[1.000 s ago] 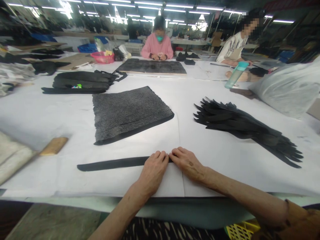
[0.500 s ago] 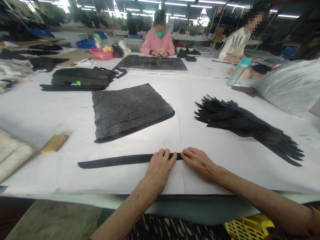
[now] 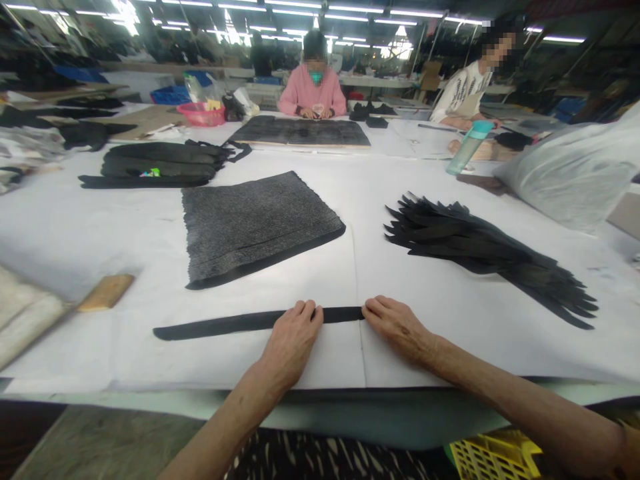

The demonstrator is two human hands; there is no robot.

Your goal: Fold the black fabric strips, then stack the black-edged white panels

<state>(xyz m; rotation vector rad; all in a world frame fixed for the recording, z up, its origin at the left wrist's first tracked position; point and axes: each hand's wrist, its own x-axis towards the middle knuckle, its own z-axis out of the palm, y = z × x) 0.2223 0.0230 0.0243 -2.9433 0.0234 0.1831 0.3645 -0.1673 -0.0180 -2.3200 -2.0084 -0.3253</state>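
Note:
A long black fabric strip (image 3: 220, 325) lies flat across the white table near its front edge. My left hand (image 3: 295, 337) is closed over the middle of the strip, fingers and thumb pressing it. At the strip's right end, my right hand (image 3: 397, 327) pinches it down with fingers together. Beyond the strip is a layered dark grey textile piece (image 3: 260, 227) with ragged sides and a smooth black front edge. To the right lies a fanned bundle of similar black strips (image 3: 480, 247).
A wooden block (image 3: 107, 293) sits at left beside a whitish bundle (image 3: 25, 313). Farther back are a stack of black pieces (image 3: 160, 163), a pink basket (image 3: 201, 115), a bottle (image 3: 469, 148) and a large plastic bag (image 3: 565, 177). A co-worker in pink (image 3: 313, 93) sits opposite.
My left hand has slid left along the strip, away from my right hand, exposing more of it between them. The right hand stays at the right end. The view has shifted slightly.

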